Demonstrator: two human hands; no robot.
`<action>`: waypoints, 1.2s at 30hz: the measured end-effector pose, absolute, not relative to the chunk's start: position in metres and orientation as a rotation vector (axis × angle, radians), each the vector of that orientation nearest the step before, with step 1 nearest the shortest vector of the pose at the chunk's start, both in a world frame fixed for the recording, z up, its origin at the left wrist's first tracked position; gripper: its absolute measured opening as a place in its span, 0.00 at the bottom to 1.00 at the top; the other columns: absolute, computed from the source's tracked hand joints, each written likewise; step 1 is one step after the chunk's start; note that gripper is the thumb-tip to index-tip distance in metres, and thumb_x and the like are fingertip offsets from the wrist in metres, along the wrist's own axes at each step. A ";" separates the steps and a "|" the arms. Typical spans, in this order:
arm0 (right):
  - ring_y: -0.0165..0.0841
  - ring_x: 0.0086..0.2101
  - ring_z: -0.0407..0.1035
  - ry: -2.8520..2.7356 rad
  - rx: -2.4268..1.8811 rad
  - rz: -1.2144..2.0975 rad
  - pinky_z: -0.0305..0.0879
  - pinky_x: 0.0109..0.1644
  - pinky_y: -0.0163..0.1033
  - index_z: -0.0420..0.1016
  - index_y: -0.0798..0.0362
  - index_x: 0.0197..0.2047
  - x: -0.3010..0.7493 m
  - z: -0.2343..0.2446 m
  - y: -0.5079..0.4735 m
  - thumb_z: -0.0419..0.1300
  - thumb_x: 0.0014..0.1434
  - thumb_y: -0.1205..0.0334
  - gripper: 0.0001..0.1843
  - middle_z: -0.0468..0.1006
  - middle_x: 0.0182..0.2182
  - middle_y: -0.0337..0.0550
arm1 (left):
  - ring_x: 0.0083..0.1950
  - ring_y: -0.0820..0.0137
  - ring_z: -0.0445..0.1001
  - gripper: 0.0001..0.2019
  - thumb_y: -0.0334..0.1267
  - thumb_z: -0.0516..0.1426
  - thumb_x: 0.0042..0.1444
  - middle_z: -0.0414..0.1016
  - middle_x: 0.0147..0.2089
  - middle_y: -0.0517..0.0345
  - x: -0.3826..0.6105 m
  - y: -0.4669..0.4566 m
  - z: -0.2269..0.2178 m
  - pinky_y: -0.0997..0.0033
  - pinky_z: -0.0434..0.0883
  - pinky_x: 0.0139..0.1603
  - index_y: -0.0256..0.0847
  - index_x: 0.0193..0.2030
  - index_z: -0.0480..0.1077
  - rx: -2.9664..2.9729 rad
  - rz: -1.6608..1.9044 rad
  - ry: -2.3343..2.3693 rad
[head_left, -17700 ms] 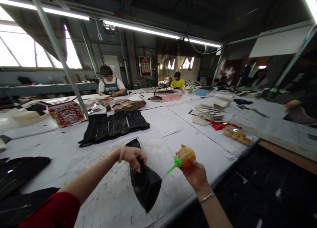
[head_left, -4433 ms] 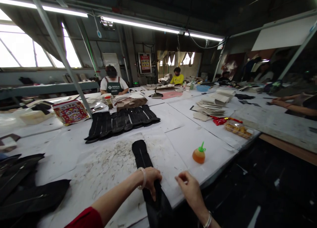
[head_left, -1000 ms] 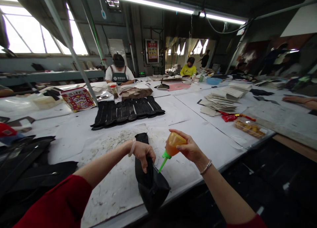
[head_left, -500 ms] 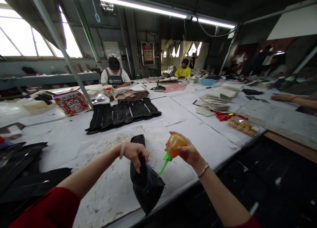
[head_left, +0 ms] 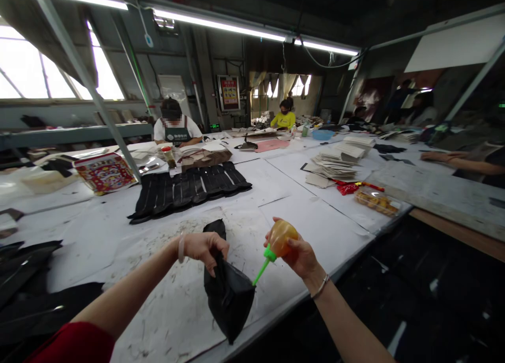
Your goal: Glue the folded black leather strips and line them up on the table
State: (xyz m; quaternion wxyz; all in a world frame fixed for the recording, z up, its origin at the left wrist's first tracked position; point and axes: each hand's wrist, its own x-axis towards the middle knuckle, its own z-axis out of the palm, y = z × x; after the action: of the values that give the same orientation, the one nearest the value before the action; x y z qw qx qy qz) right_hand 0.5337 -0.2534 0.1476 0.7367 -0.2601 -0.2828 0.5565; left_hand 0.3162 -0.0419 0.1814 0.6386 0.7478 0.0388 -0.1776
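My left hand [head_left: 207, 250] grips a black pouch-like piece [head_left: 232, 300] of fabric or leather, thumb and fingers closed on its upper fold. The piece is held tilted over the near edge of the table, with its pointed end downward. In my right hand [head_left: 302, 255] is a glue bottle [head_left: 282, 238], a soft squeeze bottle with amber contents, tipped nozzle-down. Its green nozzle [head_left: 260, 271] reaches the right corner of the black piece and appears to touch it. Any liquid at the tip is too small to make out.
Overlapping black pieces [head_left: 189, 189] lie in a row ahead, and more black pieces [head_left: 35, 310] lie at left. Stacked pale cards [head_left: 335, 163], a plastic food box [head_left: 377, 202] and a red patterned box [head_left: 105, 172] stand farther off. A slanted metal post [head_left: 84, 79] rises at left. Co-workers sit around the table.
The nozzle tip has slid along the edge of the black piece to its right corner. My left hand keeps its hold. The whole view has shifted slightly.
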 end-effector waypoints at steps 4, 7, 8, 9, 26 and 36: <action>0.39 0.38 0.77 -0.461 -0.570 1.212 0.71 0.40 0.42 0.69 0.52 0.55 0.531 0.138 -0.258 0.70 0.45 0.61 0.33 0.82 0.37 0.46 | 0.30 0.73 0.72 0.15 0.39 0.71 0.36 0.73 0.29 0.60 0.318 -0.041 0.174 0.78 0.71 0.29 0.36 0.29 0.74 1.683 -0.327 0.122; 0.38 0.38 0.77 -0.342 -0.545 1.180 0.71 0.39 0.42 0.71 0.50 0.52 0.528 0.133 -0.262 0.70 0.46 0.60 0.29 0.82 0.37 0.44 | 0.27 0.76 0.69 0.15 0.37 0.71 0.36 0.71 0.27 0.62 0.321 -0.043 0.169 0.79 0.68 0.27 0.35 0.27 0.71 1.611 -0.270 0.167; 0.37 0.38 0.77 -0.311 -0.535 1.154 0.72 0.39 0.42 0.71 0.49 0.52 0.527 0.131 -0.263 0.69 0.47 0.60 0.27 0.82 0.38 0.43 | 0.25 0.77 0.68 0.15 0.37 0.71 0.36 0.70 0.26 0.63 0.322 -0.044 0.167 0.79 0.66 0.26 0.35 0.27 0.71 1.583 -0.254 0.179; 0.37 0.38 0.76 -0.287 -0.525 1.122 0.72 0.39 0.42 0.72 0.49 0.51 0.526 0.131 -0.265 0.69 0.48 0.60 0.26 0.81 0.38 0.41 | 0.24 0.78 0.66 0.15 0.37 0.71 0.36 0.69 0.25 0.63 0.323 -0.045 0.166 0.79 0.64 0.24 0.35 0.26 0.70 1.557 -0.238 0.186; 0.37 0.41 0.76 -0.197 -0.506 0.950 0.73 0.44 0.44 0.73 0.45 0.50 0.529 0.131 -0.269 0.72 0.47 0.60 0.26 0.80 0.40 0.39 | 0.18 0.82 0.56 0.21 0.40 0.72 0.31 0.65 0.19 0.66 0.333 -0.040 0.156 0.78 0.50 0.19 0.35 0.24 0.65 1.452 -0.141 0.235; 0.37 0.40 0.75 -0.270 -0.548 0.867 0.72 0.45 0.47 0.72 0.43 0.53 0.531 0.138 -0.274 0.71 0.47 0.58 0.29 0.81 0.40 0.39 | 0.18 0.82 0.56 0.19 0.40 0.71 0.32 0.65 0.18 0.66 0.337 -0.041 0.158 0.78 0.49 0.18 0.35 0.26 0.67 1.430 -0.111 0.246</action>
State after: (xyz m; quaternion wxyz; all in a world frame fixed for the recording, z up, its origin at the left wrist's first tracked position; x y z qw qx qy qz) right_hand 0.5309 -0.2737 0.1384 0.8627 -0.2613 -0.1286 0.4134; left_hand 0.3365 -0.0406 0.1575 0.7469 0.6534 0.1123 -0.0508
